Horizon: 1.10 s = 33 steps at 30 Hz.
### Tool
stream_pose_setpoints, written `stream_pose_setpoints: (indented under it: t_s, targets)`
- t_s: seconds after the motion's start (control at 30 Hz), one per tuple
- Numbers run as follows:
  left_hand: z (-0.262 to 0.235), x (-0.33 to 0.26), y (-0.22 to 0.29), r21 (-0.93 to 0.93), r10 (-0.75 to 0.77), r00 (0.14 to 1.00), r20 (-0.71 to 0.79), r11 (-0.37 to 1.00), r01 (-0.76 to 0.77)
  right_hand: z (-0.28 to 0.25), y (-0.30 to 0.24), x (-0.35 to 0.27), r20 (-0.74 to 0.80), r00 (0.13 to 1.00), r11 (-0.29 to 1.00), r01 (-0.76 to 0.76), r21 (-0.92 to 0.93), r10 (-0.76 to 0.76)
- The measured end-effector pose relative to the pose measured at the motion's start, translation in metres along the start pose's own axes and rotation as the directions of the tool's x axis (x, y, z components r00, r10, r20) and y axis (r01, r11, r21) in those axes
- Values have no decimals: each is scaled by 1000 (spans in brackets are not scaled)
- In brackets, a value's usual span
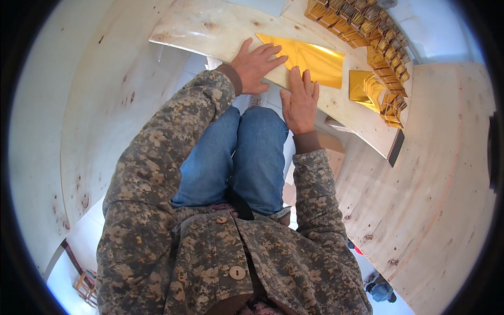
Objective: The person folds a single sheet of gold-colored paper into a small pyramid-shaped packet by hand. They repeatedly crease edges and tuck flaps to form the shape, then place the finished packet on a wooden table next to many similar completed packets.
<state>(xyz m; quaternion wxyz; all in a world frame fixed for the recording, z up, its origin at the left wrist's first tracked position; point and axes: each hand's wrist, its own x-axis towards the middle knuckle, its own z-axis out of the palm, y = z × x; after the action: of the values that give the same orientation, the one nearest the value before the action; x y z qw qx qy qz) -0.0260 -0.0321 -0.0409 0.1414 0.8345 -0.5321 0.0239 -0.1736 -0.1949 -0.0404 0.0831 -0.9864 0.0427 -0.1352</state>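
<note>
A shiny gold foil paper sheet (317,60) lies on the pale wooden table (210,32), with a crease line near its left part. My left hand (257,65) rests palm down at the sheet's left end, its fingers spread and the fingertips reaching the foil. My right hand (301,102) lies at the sheet's near edge, fingers stretched out and thumb apart. The fingertips of my right hand touch the foil's lower edge. Neither hand grips anything that shows.
To the right sits a small stack of gold foil sheets (363,88). Beyond it, rows of folded gold paper pieces (383,50) curve along the table's far right. Wooden panels (420,173) stand on both sides. A cardboard box (331,149) is under the table.
</note>
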Motion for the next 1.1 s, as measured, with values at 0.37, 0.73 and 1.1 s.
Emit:
stream_pose_setpoints:
  t_s: [0.37, 0.73, 1.1]
  targets:
    - [-4, 0, 1, -25, -14, 999, 38, 1000, 15, -10, 17, 13, -70, 997, 997, -7, 71, 12]
    - [-5, 1, 2, -82, -44, 999, 26, 996, 46, -15, 12, 22, 170, 983, 992, 85, -93, -68]
    - [-10, 1, 4, -89, -52, 998, 26, 995, 55, 4, 22, 72, 128, 979, 986, 153, 65, -160]
